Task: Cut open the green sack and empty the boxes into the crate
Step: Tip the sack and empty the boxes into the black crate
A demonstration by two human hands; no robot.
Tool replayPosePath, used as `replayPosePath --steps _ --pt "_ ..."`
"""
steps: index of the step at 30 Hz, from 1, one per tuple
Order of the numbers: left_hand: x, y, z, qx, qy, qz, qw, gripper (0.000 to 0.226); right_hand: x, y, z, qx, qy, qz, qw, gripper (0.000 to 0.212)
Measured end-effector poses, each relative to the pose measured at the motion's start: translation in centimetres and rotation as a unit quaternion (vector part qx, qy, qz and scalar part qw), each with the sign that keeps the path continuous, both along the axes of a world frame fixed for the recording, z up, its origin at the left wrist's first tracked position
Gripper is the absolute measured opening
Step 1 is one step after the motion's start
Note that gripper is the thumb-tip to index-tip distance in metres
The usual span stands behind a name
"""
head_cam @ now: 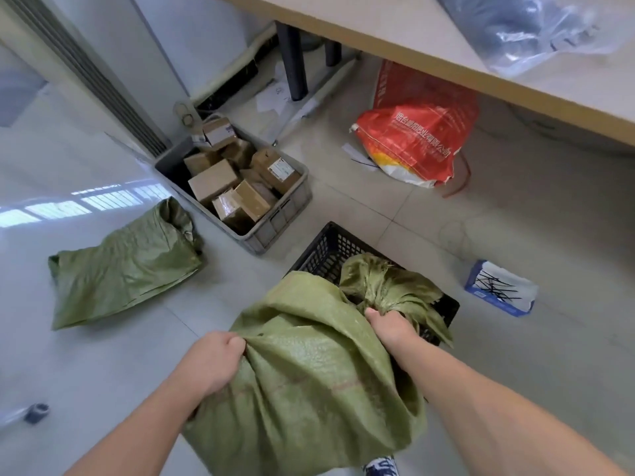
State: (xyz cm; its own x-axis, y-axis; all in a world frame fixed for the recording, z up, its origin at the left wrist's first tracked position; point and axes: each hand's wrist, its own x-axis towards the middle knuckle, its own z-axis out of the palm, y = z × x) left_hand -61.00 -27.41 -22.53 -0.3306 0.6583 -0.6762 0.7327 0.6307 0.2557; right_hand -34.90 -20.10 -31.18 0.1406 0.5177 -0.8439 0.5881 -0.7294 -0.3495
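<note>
green sack (309, 389) points away, neck over black crate (319, 249).

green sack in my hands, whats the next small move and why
Probably rest the green sack on the rim of the black crate and free one hand to open its neck. The right hand grips the bunched neck, which looks gathered shut above the crate. The left hand grips a fold on the sack's side, so neither hand is free to cut.

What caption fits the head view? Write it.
Unpacking: left hand and right hand grip green sack over black crate.
</note>
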Motion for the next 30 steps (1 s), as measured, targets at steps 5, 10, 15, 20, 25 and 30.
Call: replayPosePath --steps 5,10,15,20,25,30 --pt "1.2 5.2 -0.6 -0.045 -0.033 0.081 0.995 0.033 0.6 3.3 -2.9 -0.029 0.014 -0.077 0.997 0.059" --pt "3.6 9.7 -1.6 -0.057 -0.141 0.254 0.955 0.026 2.2 7.5 -3.6 0.047 -0.093 -0.126 0.986 0.059" --pt "5.3 10.9 -3.2 -0.112 -0.222 0.351 0.903 0.027 3.3 7.8 -4.0 0.088 -0.087 -0.199 0.972 0.057" --pt "7.7 11.4 -4.1 -0.111 -0.311 0.406 0.853 0.027 3.6 3.9 -3.9 0.12 -0.105 -0.245 0.956 0.045" --pt "7.3 11.5 -5.7 -0.102 -0.362 0.459 0.805 0.032 1.9 -5.4 -3.8 -0.039 -0.049 -0.265 0.962 0.026" --pt "6.6 13.3 -6.2 -0.049 -0.42 0.504 0.754 0.036 -2.6 -10.5 -5.0 -0.134 0.036 -0.175 0.975 0.038"
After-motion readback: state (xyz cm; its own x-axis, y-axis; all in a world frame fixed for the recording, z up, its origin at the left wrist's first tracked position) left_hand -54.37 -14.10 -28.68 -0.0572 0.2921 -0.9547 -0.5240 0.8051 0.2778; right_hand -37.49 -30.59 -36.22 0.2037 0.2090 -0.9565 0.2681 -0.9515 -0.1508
